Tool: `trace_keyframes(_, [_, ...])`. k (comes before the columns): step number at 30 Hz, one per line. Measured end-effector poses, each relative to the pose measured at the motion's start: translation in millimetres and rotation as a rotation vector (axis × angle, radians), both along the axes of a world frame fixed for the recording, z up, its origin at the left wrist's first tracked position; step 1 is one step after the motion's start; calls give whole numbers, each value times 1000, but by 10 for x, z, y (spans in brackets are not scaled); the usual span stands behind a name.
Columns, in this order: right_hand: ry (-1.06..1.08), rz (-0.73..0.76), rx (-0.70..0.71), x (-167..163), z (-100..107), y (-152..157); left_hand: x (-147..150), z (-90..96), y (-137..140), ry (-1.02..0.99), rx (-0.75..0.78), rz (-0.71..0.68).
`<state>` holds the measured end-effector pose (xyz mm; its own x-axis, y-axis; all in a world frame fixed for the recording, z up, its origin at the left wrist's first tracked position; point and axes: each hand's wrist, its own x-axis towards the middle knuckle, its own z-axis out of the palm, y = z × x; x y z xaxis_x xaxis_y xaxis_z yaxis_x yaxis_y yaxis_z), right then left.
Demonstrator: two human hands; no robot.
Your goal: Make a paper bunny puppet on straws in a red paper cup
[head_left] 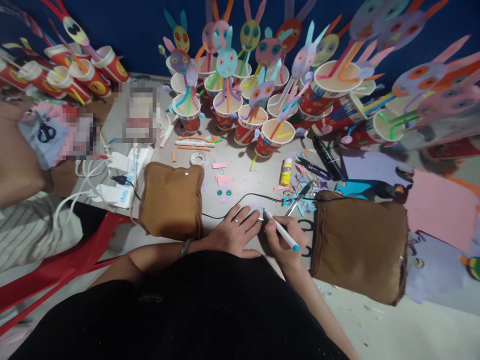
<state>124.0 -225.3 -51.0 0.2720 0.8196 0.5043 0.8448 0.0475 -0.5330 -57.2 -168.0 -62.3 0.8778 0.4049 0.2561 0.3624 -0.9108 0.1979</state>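
Note:
My right hand [284, 237] is closed around a white marker with a blue end [287, 235]. Its tip touches a small pale purple piece of paper [256, 205] on the table. My left hand [237, 231] lies flat just left of the marker tip, fingers stretched out, at the near edge of that paper and partly covering it. Beyond the left hand lies a pale purple cut-out with two green eyes [224, 193]. Pink paper scraps [224, 179] are near it. A pair of scissors [306, 235] shows its black handles beside my right hand.
Paper cups with paper animal heads on bent straws [275, 137] crowd the back. Brown cushions flank my hands, one left [172, 200], one right [358, 247]. A black cable [258, 194] crosses between them. A yellow glue stick [286, 172] stands near paper scraps. Another person's arm [18, 145] is at left.

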Motion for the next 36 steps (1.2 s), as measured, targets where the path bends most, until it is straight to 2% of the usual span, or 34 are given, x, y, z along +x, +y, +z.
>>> trace_keyframes(5, [-18,4,54,1,2,6,-3,6,3,9,-28,-7])
trace_keyframes(10, [-13,2,40,-1,-10,-11,-1,2,1,26,-61,-11])
trace_keyframes(27, [52,80,43,9,-25,-22,3,-17,-2,2,-23,-10])
trace_keyframes(36, [33,-9,17,-7,42,-3,1,-23,-10,20,-34,-9])
